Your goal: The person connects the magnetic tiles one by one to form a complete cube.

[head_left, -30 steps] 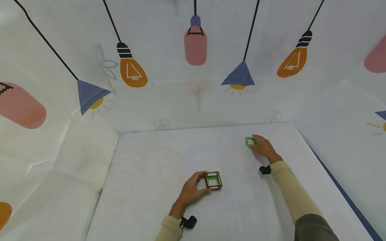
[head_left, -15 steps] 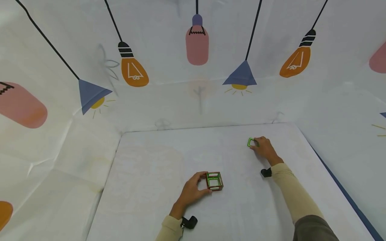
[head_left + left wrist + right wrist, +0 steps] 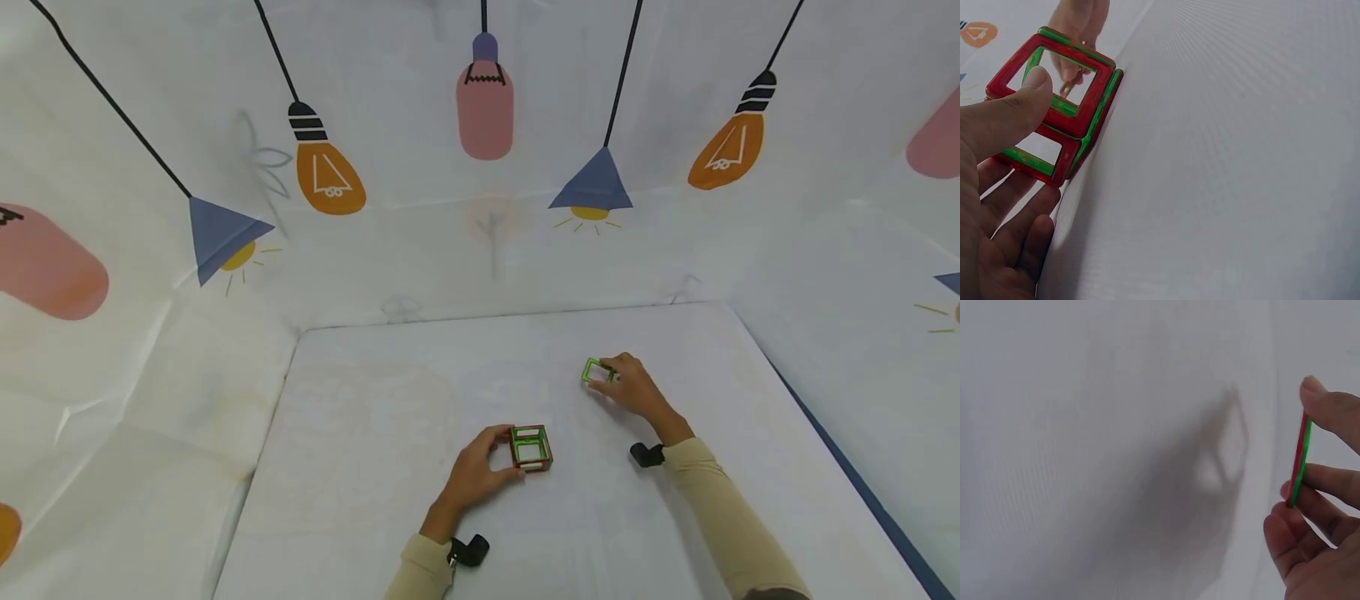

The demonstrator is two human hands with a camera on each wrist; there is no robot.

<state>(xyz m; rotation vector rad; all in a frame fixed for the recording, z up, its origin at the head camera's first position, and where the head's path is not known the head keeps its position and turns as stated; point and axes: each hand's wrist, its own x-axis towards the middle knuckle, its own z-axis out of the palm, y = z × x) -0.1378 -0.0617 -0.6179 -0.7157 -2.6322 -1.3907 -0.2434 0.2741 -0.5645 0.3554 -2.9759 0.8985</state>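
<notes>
My left hand (image 3: pixel 474 473) grips a small cube (image 3: pixel 1069 124) of red and green magnetic square-frame tiles at its left side. In the left wrist view the thumb lies on a red frame, and the other fingers are lower down beside the cube. The cube stands on the white surface. Farther back and to the right, my right hand (image 3: pixel 633 388) pinches one square magnetic tile (image 3: pixel 1300 453) between thumb and fingers. From the right wrist it appears nearly edge-on, red on one side and green on the other. Its shadow falls on the white surface, apart from it.
A white tabletop (image 3: pixel 375 500) lies under both hands. White sheeting (image 3: pixel 420 250) printed with hanging lamps rises behind it and at the sides. A blue strip (image 3: pixel 847 479) runs along the right edge. Each wrist wears a small black camera (image 3: pixel 469 551).
My right hand has moved left and nearer to me with the tile, closer to the cube. The left hand and the cube have stayed in place.
</notes>
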